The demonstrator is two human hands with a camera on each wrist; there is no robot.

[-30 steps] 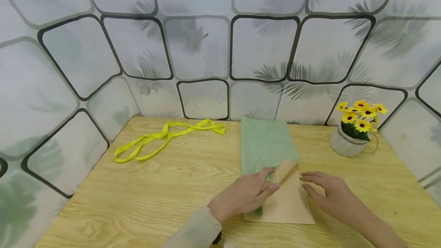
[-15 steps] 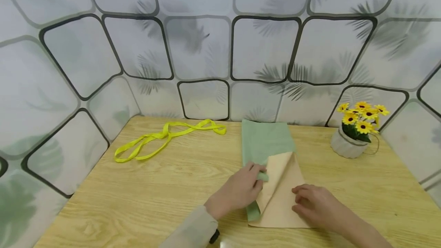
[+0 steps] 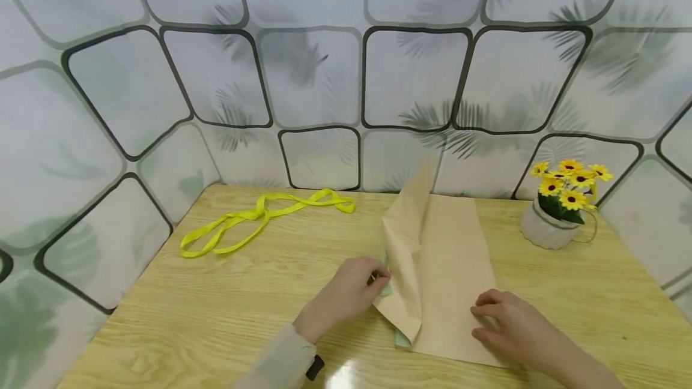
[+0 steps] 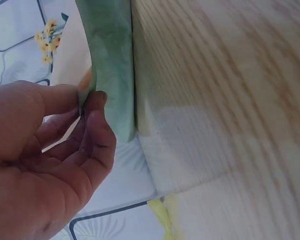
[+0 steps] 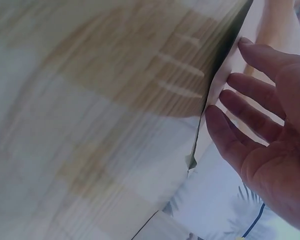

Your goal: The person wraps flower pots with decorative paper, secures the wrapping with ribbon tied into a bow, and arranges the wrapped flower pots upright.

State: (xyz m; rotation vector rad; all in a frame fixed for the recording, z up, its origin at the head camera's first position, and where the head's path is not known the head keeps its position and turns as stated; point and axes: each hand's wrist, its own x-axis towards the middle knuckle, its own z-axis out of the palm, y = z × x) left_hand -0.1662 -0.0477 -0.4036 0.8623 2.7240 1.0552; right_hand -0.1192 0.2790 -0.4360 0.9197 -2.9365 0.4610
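Observation:
A sheet of wrapping paper (image 3: pixel 456 269), tan on one face and green on the other, lies partly unfolded on the table in front of me. Its left flap stands raised and creased, with the tip reaching up toward the wall. My left hand (image 3: pixel 346 290) pinches the flap's left edge between thumb and fingers; the left wrist view shows the green face (image 4: pixel 112 65) beside those fingertips. At the right edge, my right hand (image 3: pixel 510 329) rests fingertips on the tan face with the fingers loosely bent. In the right wrist view that edge lifts slightly off the table.
A loosely looped yellow ribbon (image 3: pixel 265 212) lies at the back left of the wooden table (image 3: pixel 243 293). Yellow artificial flowers (image 3: pixel 570 185) stand in a white pot (image 3: pixel 548 227) at the back right. A patterned wall covering (image 3: pixel 319 77) rises behind the table.
The left hand has moved left, drawing the paper's flap open and up. Tan now covers most of where green showed. The right hand has shifted slightly right along the sheet.

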